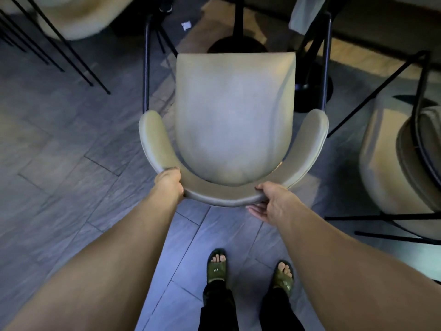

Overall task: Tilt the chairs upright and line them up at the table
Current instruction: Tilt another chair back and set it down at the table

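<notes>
A beige padded chair point(235, 120) with a curved backrest and thin black legs stands upright right in front of me, its seat facing away toward a table's black pedestal base point(236, 44). My left hand point(169, 182) grips the left side of the curved backrest. My right hand point(272, 201) holds the backrest's right side, thumb on top and fingers under the rim. A second beige chair point(391, 163) lies tipped over at the right, its black legs sticking out sideways.
Another beige chair point(71, 17) with black legs is at the top left. A second black pedestal base point(312, 89) stands behind the chair on the right. The floor is grey tile point(59, 151); my sandalled feet point(250, 271) stand just behind the chair.
</notes>
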Available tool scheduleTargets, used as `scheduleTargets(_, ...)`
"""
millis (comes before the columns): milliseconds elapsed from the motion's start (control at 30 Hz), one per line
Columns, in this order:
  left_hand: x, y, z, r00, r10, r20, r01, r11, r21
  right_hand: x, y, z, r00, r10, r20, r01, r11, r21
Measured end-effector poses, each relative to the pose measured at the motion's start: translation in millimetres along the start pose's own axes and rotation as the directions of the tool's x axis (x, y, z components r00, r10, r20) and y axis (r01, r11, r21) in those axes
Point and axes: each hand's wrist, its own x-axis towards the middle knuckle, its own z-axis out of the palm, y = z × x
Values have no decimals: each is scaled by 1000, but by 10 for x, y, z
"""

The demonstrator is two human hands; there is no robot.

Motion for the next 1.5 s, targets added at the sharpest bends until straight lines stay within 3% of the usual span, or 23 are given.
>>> scheduleTargets(167,79,168,181,999,54,8,-55,995,82,-86,-179,-29,999,-25,-29,25,1000,-10)
scheduleTargets(333,238,384,379,980,183,83,-197,954,224,-99,-373,21,998,-55,-27,56,998,38)
scheduleTargets(467,131,528,446,950,308,47,-310,919,243,-94,-433,36,999,-33,-4,33,996,81)
scheduleTargets(567,113,614,512,950,286,130,-313,896,315,-68,-429,54,1000,-11,18,9,994,113)
scheduleTargets(700,90,721,673,935,348,69,-351,876,330,-48,-497,48,1000,3,2,-3,987,163)
scheduleTargets(833,-72,797,984,943,316,101,-331,869,369,-51,-632,-64,999,-19,-38,26,975,221)
scheduleTargets(1067,-210,956,1560,909,357,214,-416,765,491,-59,-984,-358,995,-34,-89,60,950,307)
scheduleTargets(1333,-404,978,1999,920,302,251,-382,834,398,46,-1255,-681,994,15,-106,12,968,252)
scheduleTargets(1500,-452,956,2035,926,271,263,-349,882,318,20,-1372,-966,981,10,-194,30,978,204)
